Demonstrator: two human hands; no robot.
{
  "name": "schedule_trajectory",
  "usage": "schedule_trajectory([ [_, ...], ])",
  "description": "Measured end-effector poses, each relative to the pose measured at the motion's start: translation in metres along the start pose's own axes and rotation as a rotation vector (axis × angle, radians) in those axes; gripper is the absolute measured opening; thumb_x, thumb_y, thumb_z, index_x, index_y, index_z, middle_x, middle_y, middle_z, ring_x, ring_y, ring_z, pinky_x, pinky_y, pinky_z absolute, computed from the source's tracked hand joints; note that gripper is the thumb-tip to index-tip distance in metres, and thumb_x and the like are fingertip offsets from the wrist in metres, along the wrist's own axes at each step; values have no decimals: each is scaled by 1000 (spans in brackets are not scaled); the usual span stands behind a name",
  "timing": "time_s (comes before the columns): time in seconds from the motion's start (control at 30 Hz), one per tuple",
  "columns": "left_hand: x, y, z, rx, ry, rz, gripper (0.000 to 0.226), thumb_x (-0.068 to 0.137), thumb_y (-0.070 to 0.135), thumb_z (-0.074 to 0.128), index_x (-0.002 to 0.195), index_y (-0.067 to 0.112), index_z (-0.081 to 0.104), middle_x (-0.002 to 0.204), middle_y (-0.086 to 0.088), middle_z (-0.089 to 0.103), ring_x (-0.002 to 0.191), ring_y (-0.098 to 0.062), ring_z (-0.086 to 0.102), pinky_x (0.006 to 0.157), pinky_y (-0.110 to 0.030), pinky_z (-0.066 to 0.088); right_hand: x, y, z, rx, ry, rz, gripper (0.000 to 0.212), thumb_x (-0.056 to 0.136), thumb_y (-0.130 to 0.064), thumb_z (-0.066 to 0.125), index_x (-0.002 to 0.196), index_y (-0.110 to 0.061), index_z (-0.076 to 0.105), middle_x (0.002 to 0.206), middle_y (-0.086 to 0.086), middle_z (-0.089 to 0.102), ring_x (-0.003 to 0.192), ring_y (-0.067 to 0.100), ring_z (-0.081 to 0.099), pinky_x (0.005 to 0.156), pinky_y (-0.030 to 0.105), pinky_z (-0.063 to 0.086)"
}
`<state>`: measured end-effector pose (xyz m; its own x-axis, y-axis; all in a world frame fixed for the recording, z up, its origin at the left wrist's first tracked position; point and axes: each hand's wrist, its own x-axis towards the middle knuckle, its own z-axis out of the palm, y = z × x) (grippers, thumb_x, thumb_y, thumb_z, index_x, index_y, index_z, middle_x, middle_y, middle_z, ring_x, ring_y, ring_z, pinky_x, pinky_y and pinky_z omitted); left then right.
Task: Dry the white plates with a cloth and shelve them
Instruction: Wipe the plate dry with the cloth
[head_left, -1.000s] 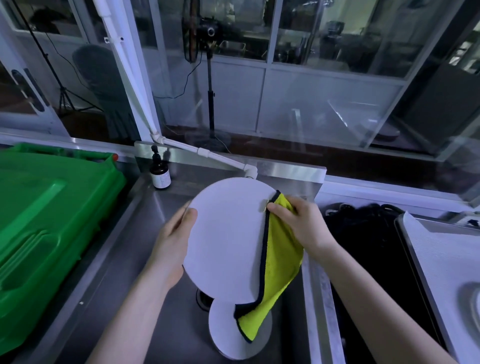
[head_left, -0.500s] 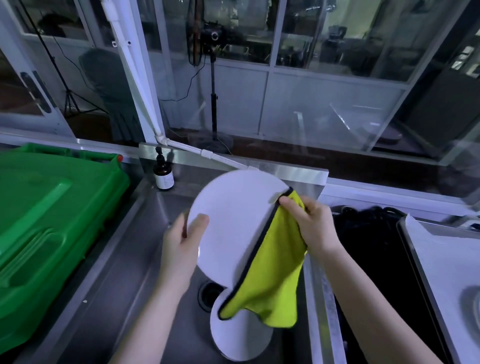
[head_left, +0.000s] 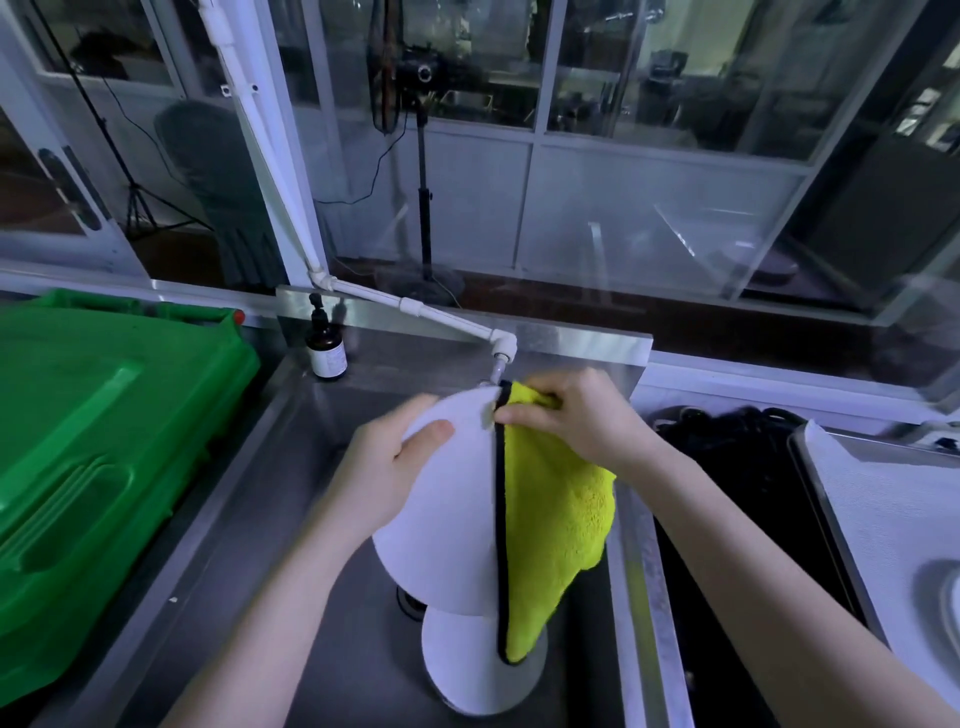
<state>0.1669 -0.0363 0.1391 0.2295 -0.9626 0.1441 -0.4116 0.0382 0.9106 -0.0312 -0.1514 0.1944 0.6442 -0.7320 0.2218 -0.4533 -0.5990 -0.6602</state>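
Over sink (head_left: 249, 519): left hand (head_left: 387, 467) grips plate (head_left: 447, 525), right hand (head_left: 576, 415) pinches cloth (head_left: 556, 519); tap (head_left: 501, 351) behind, second plate (head_left: 462, 665) below.

Commercial scullery, steel sink (head_left: 311, 519), PVC tap pipe (head_left: 415, 309), green bin (head_left: 104, 441)

Fluffy cloth (head_left: 558, 525), matt plate (head_left: 447, 509), brushed-metal sink (head_left: 332, 649)

Stainless steel sink (head_left: 234, 545), white plate (head_left: 467, 675) lying in its basin, brown pump bottle (head_left: 325, 354) standing on back ledge
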Motion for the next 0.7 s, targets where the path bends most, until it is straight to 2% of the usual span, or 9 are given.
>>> schedule_trajectory([
  [0.07, 0, 2, 2, -6, -3, 33, 35, 87, 57, 50, 101, 27, 63, 76, -5, 46, 69, -15, 38, 63, -29, 29, 1, -3, 3, -22, -17, -44, 42, 77, -41, 77, 59, -10, 55, 51, -5, 27, 56, 10, 24, 51, 21, 25],
  [0.17, -6, 1, 3, -112, 138, 6, 30, 89, 49, 52, 92, 20, 62, 73, -2, 50, 68, -8, 41, 60, -23, 32, -5, 9, 1, 95, 92, 46, 37, 80, -36, 77, 56, -21, 52, 52, -10, 35, 55, 6, 28, 52, 20, 27],
  [0.23, -10, 1, 6, -299, 279, -79, 20, 93, 41, 53, 92, 27, 67, 80, 11, 66, 72, -6, 55, 64, -19, 45, -19, 18, 5, 284, 195, 177, 28, 84, -30, 74, 65, -15, 60, 59, -10, 50, 60, 4, 41, 59, 25, 37],
  [0.33, -10, 1, 11, -424, 407, -197, 18, 98, 39, 52, 92, 37, 69, 92, 16, 74, 83, -3, 67, 75, -32, 54, -41, 26, 24, 645, 309, 372, 18, 88, -24, 71, 79, -9, 69, 75, 5, 70, 71, 12, 61, 70, 35, 51],
  [0.4, -9, 1, 10, -385, 363, -207, 18, 99, 40, 51, 99, 40, 69, 99, 18, 75, 92, -3, 69, 82, -38, 54, -46, 27, 27, 709, 300, 429, 15, 88, -24, 70, 83, -10, 72, 84, 13, 74, 76, 18, 67, 74, 41, 55],
  [0.53, -2, 1, -3, -191, 142, -127, 17, 103, 36, 53, 103, 47, 67, 104, 26, 72, 93, 7, 64, 84, -29, 46, -33, 21, 8, 523, 162, 309, 13, 86, -28, 73, 75, -22, 74, 74, -4, 74, 67, 9, 68, 61, 21, 53],
  [0.6, 4, 4, -6, -31, 40, -129, 21, 101, 42, 56, 121, 43, 64, 112, 30, 64, 97, 8, 56, 88, -24, 39, -23, 16, 2, 344, 29, 227, 23, 83, -35, 75, 71, -17, 68, 64, -4, 65, 59, 10, 58, 58, 22, 47],
  [0.63, 7, 8, -6, 53, -18, -109, 25, 99, 46, 58, 123, 43, 62, 108, 28, 62, 94, 8, 55, 85, -21, 38, -18, 12, 2, 251, -39, 174, 27, 81, -38, 75, 68, -18, 65, 60, -2, 56, 57, 10, 49, 57, 26, 41],
  [0.7, 11, 15, -5, 177, -141, -11, 15, 97, 44, 61, 105, 56, 58, 96, 25, 65, 87, 4, 58, 77, -19, 42, -12, 6, 6, 119, -132, 75, 27, 80, -40, 75, 63, -24, 62, 59, -1, 43, 57, 10, 36, 55, 27, 32],
])
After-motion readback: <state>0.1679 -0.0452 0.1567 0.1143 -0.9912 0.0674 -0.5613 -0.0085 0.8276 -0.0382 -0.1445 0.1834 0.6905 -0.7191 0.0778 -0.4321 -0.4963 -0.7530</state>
